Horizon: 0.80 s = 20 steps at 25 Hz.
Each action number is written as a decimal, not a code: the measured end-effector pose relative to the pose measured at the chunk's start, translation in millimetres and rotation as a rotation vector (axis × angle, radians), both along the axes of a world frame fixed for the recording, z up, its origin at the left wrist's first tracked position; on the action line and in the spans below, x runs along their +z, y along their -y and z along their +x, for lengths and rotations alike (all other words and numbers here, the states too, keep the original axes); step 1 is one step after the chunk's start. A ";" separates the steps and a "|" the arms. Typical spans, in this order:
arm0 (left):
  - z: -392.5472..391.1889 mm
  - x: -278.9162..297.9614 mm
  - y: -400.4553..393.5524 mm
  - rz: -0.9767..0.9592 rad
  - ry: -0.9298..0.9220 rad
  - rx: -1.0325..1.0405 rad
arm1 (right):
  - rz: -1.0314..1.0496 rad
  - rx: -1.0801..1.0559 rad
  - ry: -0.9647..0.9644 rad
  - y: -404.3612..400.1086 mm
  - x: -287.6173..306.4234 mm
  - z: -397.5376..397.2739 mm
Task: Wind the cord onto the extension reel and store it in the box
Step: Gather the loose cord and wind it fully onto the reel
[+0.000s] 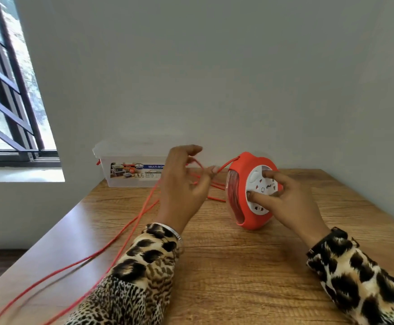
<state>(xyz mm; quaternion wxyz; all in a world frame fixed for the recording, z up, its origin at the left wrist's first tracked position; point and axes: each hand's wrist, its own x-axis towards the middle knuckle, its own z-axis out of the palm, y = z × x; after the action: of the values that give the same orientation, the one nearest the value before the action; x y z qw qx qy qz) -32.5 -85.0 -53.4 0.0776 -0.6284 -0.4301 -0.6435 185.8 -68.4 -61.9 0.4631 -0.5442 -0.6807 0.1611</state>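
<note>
Cord (130,227), thin red, runs from near-left table edge up through left hand (183,184), pinched between thumb and fingers, then into reel (249,191); reel upright on wooden table (238,266), round red shell, white socket face; right hand (292,198) fingertips curled, gripping face; clear plastic box (130,168) far left by wall.

Counted on the wooden table (214,266): one red extension reel (249,191), one red cord (130,228), one clear box (130,170), two hands, left (184,184) and right (292,198).
</note>
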 end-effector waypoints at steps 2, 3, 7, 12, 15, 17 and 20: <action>-16.2 -0.7 -2.9 -0.181 -0.151 0.169 | -0.020 -0.001 0.078 -0.4 4.0 6.1; -22.9 -0.8 -2.7 -0.323 -0.208 0.195 | -0.027 0.002 0.105 -0.3 5.8 8.4; -31.0 -3.2 -2.6 -0.695 -0.493 0.035 | -0.023 0.005 0.118 0.9 8.4 15.6; -57.8 -0.1 -5.1 -0.757 -0.397 0.185 | -0.020 -0.016 0.184 -1.0 7.5 17.3; -81.6 -1.8 -3.0 -0.748 -0.060 0.174 | -0.029 -0.032 0.206 -2.5 7.5 19.2; -91.0 -1.0 -3.0 -0.677 0.306 0.162 | -0.033 -0.059 0.230 -2.1 7.9 20.0; -95.8 1.2 -5.3 -0.616 0.628 0.196 | 0.018 -0.108 0.281 -1.3 5.5 14.3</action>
<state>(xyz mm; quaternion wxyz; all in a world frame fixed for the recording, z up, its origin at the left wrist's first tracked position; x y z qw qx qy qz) -128.3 -79.7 -52.2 -0.1868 -0.3528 -0.6618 -0.6346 200.2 -67.2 -56.4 0.3759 -0.5930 -0.7102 0.0522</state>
